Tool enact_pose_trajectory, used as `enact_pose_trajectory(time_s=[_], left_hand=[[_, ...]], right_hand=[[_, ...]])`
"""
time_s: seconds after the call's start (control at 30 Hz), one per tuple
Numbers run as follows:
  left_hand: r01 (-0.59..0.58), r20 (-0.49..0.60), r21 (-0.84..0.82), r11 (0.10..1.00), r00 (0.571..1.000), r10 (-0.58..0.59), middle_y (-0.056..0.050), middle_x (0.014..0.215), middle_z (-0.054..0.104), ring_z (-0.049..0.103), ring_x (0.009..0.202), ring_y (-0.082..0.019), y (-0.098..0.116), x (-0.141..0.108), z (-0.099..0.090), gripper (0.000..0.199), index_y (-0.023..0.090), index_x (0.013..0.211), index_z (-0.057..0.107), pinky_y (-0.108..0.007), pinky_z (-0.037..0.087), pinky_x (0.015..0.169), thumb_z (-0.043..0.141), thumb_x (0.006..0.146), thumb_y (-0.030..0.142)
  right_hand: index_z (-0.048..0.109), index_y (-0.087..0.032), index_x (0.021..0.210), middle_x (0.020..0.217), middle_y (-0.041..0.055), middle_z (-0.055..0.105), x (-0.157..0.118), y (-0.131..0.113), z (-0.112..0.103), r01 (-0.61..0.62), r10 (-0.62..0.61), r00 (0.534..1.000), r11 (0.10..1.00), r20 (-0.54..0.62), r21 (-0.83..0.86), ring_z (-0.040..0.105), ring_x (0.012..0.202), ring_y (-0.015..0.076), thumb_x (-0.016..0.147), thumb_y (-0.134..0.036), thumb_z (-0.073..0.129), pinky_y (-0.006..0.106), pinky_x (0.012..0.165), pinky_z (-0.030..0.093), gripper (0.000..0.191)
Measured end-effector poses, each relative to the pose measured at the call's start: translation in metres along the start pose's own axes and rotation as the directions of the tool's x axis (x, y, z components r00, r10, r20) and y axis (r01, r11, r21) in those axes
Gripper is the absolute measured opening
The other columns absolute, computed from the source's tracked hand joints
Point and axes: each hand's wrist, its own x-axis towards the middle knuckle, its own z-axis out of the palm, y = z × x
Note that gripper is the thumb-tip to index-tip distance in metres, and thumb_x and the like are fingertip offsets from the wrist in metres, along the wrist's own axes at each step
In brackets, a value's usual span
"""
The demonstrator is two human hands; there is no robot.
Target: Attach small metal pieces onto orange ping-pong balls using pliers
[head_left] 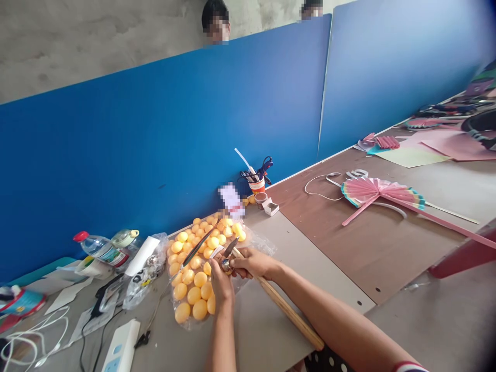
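My right hand [256, 262] is closed around a hammer [284, 304] close to its head. The long wooden handle slants down to the right, and the dark metal head points up and left. A small shiny metal ball [226, 265] sits between my two hands, held in the fingers of my left hand [221, 283]; the right fingertips are right beside it. Both hands are over the near right edge of a clear plastic bag of orange balls [199, 279] on the table. A thin dark strip [200, 243] lies across the bag.
A bottle with a red cap [103, 249], a power strip [121, 347] and white cables [33, 336] lie left. A cup of tools [256, 185] and a small open box [270, 207] stand by the blue partition [163, 155]. Right are pink paper fans [377, 194]. Two people show behind the partition.
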Motion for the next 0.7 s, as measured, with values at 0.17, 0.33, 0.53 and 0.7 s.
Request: enact_pose_trajectory(time_s=[0.17, 0.33, 0.53, 0.7], left_hand=[[-0.007, -0.006, 0.044, 0.999, 1.000, 0.008, -0.003, 0.070, 0.067, 0.054, 0.051, -0.015, 0.001, -0.002, 0.000, 0.071, 0.019, 0.090, 0.067, -0.026, 0.040, 0.044, 0.042, 0.079, 0.084], [-0.036, 0.011, 0.044, 0.998, 0.999, 0.035, -0.004, 0.071, 0.067, 0.054, 0.053, -0.015, 0.000, -0.002, 0.000, 0.074, 0.017, 0.095, 0.068, -0.025, 0.040, 0.044, 0.045, 0.077, 0.085], [-0.039, 0.018, 0.062, 0.997, 0.999, 0.038, -0.004, 0.069, 0.066, 0.052, 0.051, -0.014, -0.002, 0.000, -0.001, 0.078, 0.017, 0.089, 0.067, -0.026, 0.040, 0.044, 0.043, 0.074, 0.090], [-0.055, 0.044, 0.092, 0.994, 0.998, 0.051, -0.004, 0.070, 0.067, 0.052, 0.051, -0.015, -0.005, 0.001, -0.004, 0.076, 0.017, 0.089, 0.068, -0.026, 0.040, 0.045, 0.039, 0.079, 0.087]], right_hand=[[0.054, -0.018, 0.059, 0.045, -0.0051, 0.049, -0.001, 0.000, 0.000, -0.020, 0.020, 1.000, 1.000, 0.008, -0.016, 0.041, 0.044, 0.0074, 0.081, -0.031, 0.065, 0.021, 0.046, 0.033, 0.027], [0.053, -0.018, 0.056, 0.044, -0.0048, 0.050, -0.001, -0.003, -0.002, -0.040, 0.039, 0.999, 0.999, -0.020, -0.032, 0.044, 0.044, 0.0075, 0.080, -0.024, 0.060, 0.021, 0.047, 0.035, 0.026], [0.054, -0.018, 0.058, 0.043, -0.0056, 0.050, -0.006, -0.012, 0.002, -0.093, 0.092, 0.996, 0.995, -0.021, -0.028, 0.042, 0.042, 0.0071, 0.081, -0.022, 0.062, 0.020, 0.047, 0.035, 0.024], [0.054, -0.017, 0.058, 0.042, -0.0053, 0.047, -0.006, -0.013, 0.002, -0.107, 0.107, 0.994, 0.994, -0.009, -0.029, 0.042, 0.043, 0.0075, 0.084, -0.019, 0.059, 0.020, 0.047, 0.035, 0.026]])
